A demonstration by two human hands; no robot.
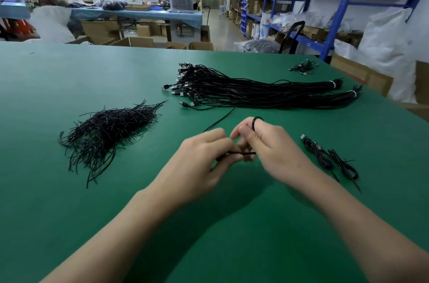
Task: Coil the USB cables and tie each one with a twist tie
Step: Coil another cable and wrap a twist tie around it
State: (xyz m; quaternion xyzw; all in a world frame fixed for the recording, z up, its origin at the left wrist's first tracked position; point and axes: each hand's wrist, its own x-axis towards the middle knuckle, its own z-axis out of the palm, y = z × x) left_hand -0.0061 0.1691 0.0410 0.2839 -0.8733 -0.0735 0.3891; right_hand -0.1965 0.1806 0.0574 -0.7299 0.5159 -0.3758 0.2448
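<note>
Over the middle of the green table point(69, 190), my left hand point(199, 162) and my right hand point(269, 148) meet on one black USB cable point(220, 120). The left hand's curled fingers pinch the cable. The right hand grips it too, with a loop of it showing above the fingers. The cable's free length trails away toward a big bundle of black USB cables point(255, 92) further back. A loose heap of black twist ties point(109, 129) lies to the left. Two coiled, tied cables point(329, 157) lie to the right of my right hand.
A small cluster of cables point(304, 66) sits at the table's far right corner. Beyond the table are cardboard boxes point(132, 41), blue shelving point(336, 4), white bags and another blue-covered bench with people standing at it.
</note>
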